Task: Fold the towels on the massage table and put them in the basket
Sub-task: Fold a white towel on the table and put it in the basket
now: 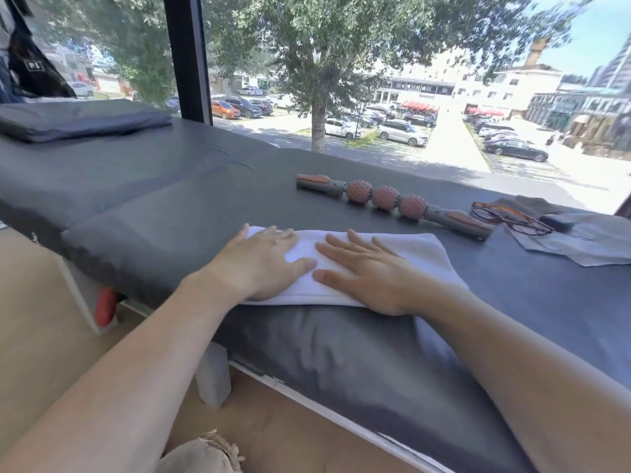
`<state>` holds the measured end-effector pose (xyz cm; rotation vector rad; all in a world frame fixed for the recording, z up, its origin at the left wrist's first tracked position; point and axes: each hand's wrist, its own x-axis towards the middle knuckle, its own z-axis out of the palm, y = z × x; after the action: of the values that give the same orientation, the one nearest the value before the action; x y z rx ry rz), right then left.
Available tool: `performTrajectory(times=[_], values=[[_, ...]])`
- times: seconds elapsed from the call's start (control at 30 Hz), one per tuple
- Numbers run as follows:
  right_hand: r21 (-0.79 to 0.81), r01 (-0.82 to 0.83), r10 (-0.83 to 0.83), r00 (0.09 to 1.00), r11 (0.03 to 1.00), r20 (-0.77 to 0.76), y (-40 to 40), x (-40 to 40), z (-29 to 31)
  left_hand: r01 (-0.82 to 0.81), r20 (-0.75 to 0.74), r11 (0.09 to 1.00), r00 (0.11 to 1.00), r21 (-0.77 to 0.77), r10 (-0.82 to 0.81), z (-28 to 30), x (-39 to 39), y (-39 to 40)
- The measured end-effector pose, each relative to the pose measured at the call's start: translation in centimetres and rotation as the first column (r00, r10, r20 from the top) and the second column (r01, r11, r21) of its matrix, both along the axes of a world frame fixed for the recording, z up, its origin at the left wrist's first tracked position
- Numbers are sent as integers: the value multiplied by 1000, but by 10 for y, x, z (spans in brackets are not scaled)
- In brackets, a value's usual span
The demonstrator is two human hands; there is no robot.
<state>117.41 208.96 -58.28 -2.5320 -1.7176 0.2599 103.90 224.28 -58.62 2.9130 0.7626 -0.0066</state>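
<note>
Folding step, smoothing phase. The white towel lies as a folded strip near the front edge of the grey bench. The left hand and right hand rest flat on it, side by side, fingers straight, gripping nothing. The next move probably calls for taking one end and doubling the strip over. The basket cannot be identified; a frayed pale object at the bottom edge is cut off.

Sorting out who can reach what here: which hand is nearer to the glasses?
Right. The right hand lies flat on the white towel, on the side toward the glasses. The left hand presses the towel's far end, farther away.
</note>
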Motion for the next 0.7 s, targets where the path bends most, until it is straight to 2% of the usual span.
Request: performTrajectory(times=[0.1, 0.2, 0.23, 0.3, 0.37, 0.43, 0.53, 0.7], values=[[-51, 234, -232, 972, 971, 50, -1, 28, 3, -50, -76, 997, 996, -54, 46, -1, -7, 0], [-48, 427, -429, 903, 903, -18, -13, 65, 3, -89, -86, 993, 993, -74, 82, 2, -13, -7], [-9, 477, -477, 878, 879, -42, -19, 74, 3, -107, -27, 990, 994, -94, 104, 2, -14, -7], [127, 596, -598, 801, 793, -25, -30, 86, 8, -176, 186, 969, 960, -171, 207, 1, -14, -2], [194, 668, -685, 728, 718, 26, -40, 94, 14, -298, 391, 935, 851, -192, 351, 1, -16, 7], [129, 706, -712, 702, 697, 3, -44, 97, 17, -403, 411, 900, 802, -167, 435, 3, -22, 17], [28, 689, -688, 725, 725, -33, -42, 98, 14, -414, 266, 877, 841, -246, 471, 6, -32, 23], [75, 662, -660, 750, 746, -52, -46, 95, 25, -405, 266, 858, 830, -316, 490, 11, -36, 22]])
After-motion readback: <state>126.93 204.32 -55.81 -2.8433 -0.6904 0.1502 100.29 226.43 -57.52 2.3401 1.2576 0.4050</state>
